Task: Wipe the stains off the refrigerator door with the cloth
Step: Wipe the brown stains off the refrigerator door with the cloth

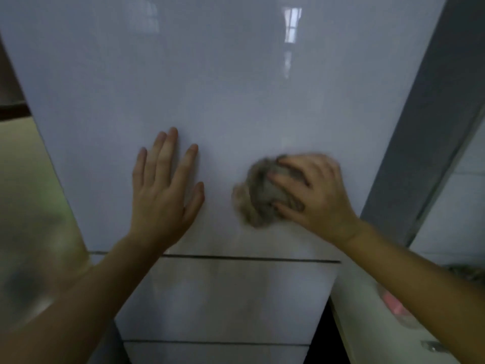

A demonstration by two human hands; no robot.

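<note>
Your left hand (pixel 162 190) lay flat and open, fingers spread, palm pressed against the glossy refrigerator door (pixel 223 88). Your right hand (pixel 312 195) was clenched around the bunched grey cloth (pixel 257 195), pushing it onto the door's lower part, just above the seam over the drawer front (pixel 223 298). A pale tabletop (pixel 362 324) sat to the right, with something pink (pixel 393 306) on it, blurred. The cloth was just right of your left hand, not touching it.
</note>
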